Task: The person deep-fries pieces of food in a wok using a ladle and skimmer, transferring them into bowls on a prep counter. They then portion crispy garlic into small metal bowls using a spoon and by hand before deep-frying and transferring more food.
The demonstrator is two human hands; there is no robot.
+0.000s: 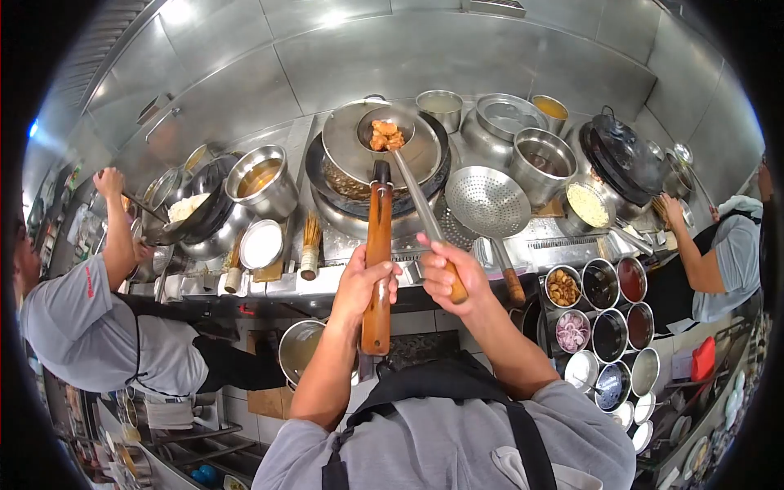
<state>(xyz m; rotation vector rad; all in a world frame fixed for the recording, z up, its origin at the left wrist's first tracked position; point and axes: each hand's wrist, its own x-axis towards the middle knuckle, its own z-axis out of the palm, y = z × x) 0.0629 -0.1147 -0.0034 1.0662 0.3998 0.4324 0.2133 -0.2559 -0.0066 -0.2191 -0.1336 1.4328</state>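
My left hand (365,283) grips the strainer (347,145) over the far wok (315,167), my right hand (456,276) the ladle (419,192); browned food (385,135) sits in the ladle above the strainer, frying apparently done, ladle unemptied.

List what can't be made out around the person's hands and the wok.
In the head view:
Wok, middle: mostly hidden by the strainer.
Ladle, bowl floor: partly covered by food pieces, whose exact kind is too small to tell.
Right hand, palm: hidden by its curled fingers.
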